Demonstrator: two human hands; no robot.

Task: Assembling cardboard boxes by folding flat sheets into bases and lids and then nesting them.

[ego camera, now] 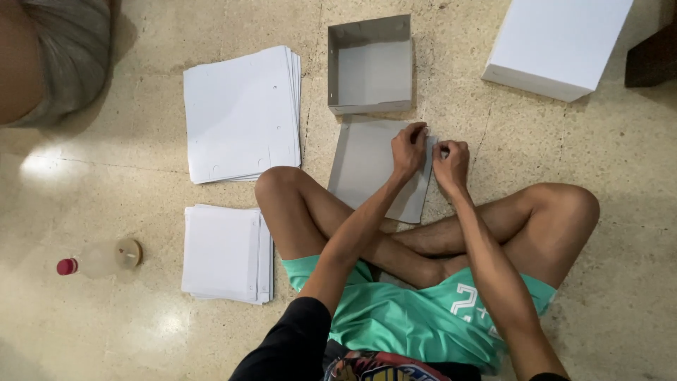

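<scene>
1. Sitting cross-legged on the speckled floor [106, 310], a person is seen from above, with both hands out in front of the knees.
2. The right edge of a flat grey card sheet [370, 169] is pinched by the left hand [409, 149], with the fingers curled shut over the edge.
3. The same edge is gripped by the right hand [450, 164], with the fingers closed tight on a small flap there; the two hands are almost touching.
4. The rest of the sheet is spread flat on the floor to the left of the grip, and its near end is laid by the left shin.
5. Just beyond the grip, an open grey box [369, 65] is set upright.
6. Far to the left of the grip, two stacks of white sheets [241, 113] are laid, and a clear bottle [99, 259] is laid past them.
7. Up and to the right of the grip, a white box [557, 44] is placed.
</scene>
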